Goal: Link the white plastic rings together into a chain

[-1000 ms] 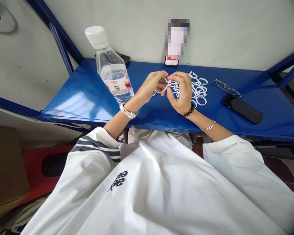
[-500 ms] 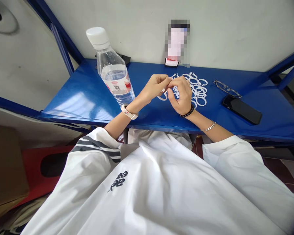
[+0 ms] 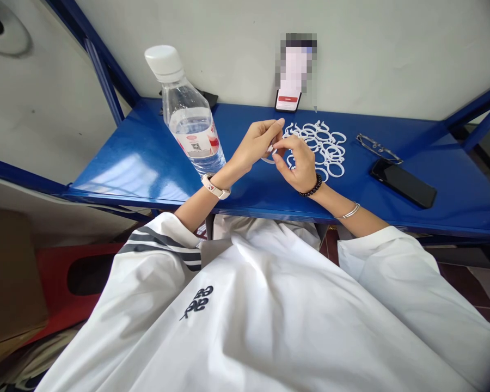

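Observation:
My left hand [image 3: 255, 144] and my right hand [image 3: 298, 160] meet over the blue shelf [image 3: 139, 158]. Both pinch one white plastic ring [image 3: 269, 155] between thumb and fingers, just above the surface. A heap of several white plastic rings [image 3: 322, 144] lies directly behind and to the right of my right hand, touching the shelf. A watch sits on my left wrist, a dark bead bracelet and a silver bangle on my right arm.
A clear water bottle [image 3: 188, 117] with a white cap stands left of my left hand. A propped phone [image 3: 289, 98] leans on the back wall. Glasses [image 3: 378, 146] and a black phone [image 3: 404, 182] lie at right. Blue frame bars rise at both shelf ends.
Both hands have dropped slightly toward the shelf with the ring. My right hand has slid down and off the heap, so more of the rings show.

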`<state>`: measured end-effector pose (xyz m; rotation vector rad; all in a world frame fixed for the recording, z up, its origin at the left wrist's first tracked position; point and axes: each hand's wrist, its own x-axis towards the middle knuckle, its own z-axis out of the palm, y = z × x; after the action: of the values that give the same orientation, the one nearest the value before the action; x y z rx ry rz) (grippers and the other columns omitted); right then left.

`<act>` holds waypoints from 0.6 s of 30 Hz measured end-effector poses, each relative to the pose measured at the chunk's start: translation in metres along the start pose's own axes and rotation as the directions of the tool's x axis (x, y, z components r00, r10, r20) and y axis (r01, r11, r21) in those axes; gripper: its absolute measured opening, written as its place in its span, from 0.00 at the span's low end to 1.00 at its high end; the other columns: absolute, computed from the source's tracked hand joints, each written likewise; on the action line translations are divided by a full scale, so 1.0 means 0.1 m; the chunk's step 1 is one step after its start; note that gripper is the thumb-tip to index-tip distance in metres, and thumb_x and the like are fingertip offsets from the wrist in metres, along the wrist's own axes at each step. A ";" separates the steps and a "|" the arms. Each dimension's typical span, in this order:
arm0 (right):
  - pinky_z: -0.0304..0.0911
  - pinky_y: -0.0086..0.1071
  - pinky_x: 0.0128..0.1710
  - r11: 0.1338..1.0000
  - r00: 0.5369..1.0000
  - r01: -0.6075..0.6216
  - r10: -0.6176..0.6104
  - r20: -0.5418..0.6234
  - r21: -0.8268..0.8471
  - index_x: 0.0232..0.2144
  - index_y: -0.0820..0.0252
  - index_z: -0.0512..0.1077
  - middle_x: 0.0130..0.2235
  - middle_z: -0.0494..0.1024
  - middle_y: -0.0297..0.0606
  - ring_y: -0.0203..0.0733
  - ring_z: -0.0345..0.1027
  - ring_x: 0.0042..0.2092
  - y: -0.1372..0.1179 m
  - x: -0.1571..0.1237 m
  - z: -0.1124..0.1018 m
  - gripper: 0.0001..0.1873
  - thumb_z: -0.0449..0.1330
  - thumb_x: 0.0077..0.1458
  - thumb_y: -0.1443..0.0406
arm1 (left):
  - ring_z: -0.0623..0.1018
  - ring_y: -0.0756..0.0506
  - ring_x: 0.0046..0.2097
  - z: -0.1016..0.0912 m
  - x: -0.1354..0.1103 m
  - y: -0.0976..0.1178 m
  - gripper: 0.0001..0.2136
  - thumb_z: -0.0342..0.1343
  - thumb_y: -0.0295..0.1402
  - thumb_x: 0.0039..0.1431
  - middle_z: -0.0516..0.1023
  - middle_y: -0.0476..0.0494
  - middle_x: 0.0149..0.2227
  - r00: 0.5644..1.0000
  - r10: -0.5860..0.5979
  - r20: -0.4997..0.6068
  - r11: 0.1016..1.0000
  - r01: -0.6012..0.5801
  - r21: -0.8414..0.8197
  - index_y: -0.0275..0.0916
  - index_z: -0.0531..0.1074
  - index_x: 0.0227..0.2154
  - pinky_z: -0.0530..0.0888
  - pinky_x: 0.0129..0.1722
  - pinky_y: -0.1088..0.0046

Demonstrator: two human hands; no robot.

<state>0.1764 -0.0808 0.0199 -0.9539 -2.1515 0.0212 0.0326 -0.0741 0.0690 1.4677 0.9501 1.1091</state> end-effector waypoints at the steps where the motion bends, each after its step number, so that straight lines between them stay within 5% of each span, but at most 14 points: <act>1: 0.65 0.48 0.48 1.000 1.000 0.003 -0.003 -0.004 0.001 0.43 0.56 0.69 0.38 0.75 0.43 0.48 0.71 0.42 0.00 0.00 0.00 0.21 0.41 0.66 0.53 | 0.67 0.54 0.26 0.00 0.00 -0.01 0.18 0.48 0.38 0.67 0.56 0.52 0.21 1.000 0.009 0.009 1.000 -0.009 0.015 0.37 0.61 0.21 0.64 0.26 0.79; 5: 0.67 0.46 0.43 0.997 0.991 0.075 -0.072 -0.114 0.023 0.37 0.55 0.68 0.34 0.75 0.40 0.46 0.72 0.37 0.04 -0.02 0.04 0.18 0.45 0.66 0.53 | 0.68 0.54 0.27 -0.01 0.02 -0.04 0.19 0.45 0.43 0.68 0.57 0.51 0.22 0.997 0.066 0.038 0.992 -0.069 0.108 0.36 0.63 0.24 0.66 0.26 0.79; 11: 0.69 0.42 0.38 0.977 0.911 0.195 -0.148 -0.385 0.084 0.36 0.53 0.67 0.31 0.74 0.35 0.42 0.72 0.33 0.11 -0.01 0.07 0.09 0.52 0.64 0.57 | 0.68 0.52 0.27 -0.03 0.04 -0.10 0.22 0.38 0.48 0.69 0.58 0.51 0.23 0.982 0.168 0.089 0.947 -0.186 0.262 0.36 0.64 0.28 0.68 0.29 0.74; 18: 0.71 0.43 0.41 0.982 0.925 0.083 -0.013 -0.380 0.169 0.40 0.53 0.65 0.33 0.74 0.34 0.43 0.74 0.37 0.07 0.00 0.03 0.12 0.50 0.65 0.53 | 0.67 0.51 0.29 -0.01 0.04 -0.13 0.22 0.41 0.48 0.68 0.57 0.51 0.24 0.958 0.263 0.114 0.908 -0.286 0.306 0.38 0.61 0.24 0.67 0.32 0.71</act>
<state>0.1785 -0.0744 0.0156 -0.7305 -1.7807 0.0089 0.0324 -0.0675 0.0570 1.9422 0.9232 1.1312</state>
